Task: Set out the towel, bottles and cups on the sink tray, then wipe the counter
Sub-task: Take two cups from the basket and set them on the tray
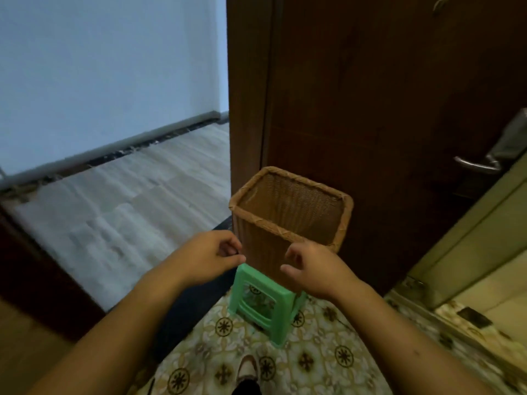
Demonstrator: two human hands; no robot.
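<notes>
A tall brown wicker basket (288, 220) stands upright on a small green plastic stool (256, 303). Its inside looks empty as far as I can see. My left hand (208, 255) hovers just left of the basket's lower side, fingers curled loosely and holding nothing. My right hand (316, 269) is in front of the basket's near wall, fingers apart and bent, holding nothing. I cannot tell whether either hand touches the basket. No towel, bottles, cups, sink tray or counter are in view.
A dark wooden door (385, 109) with a metal handle (479, 165) stands behind the basket. Patterned floor tiles (313, 360) lie under the stool, pale tiles (119, 212) beyond a dark threshold at left. A yellowish door frame (470, 246) is at right. My shoe (248, 369) shows below.
</notes>
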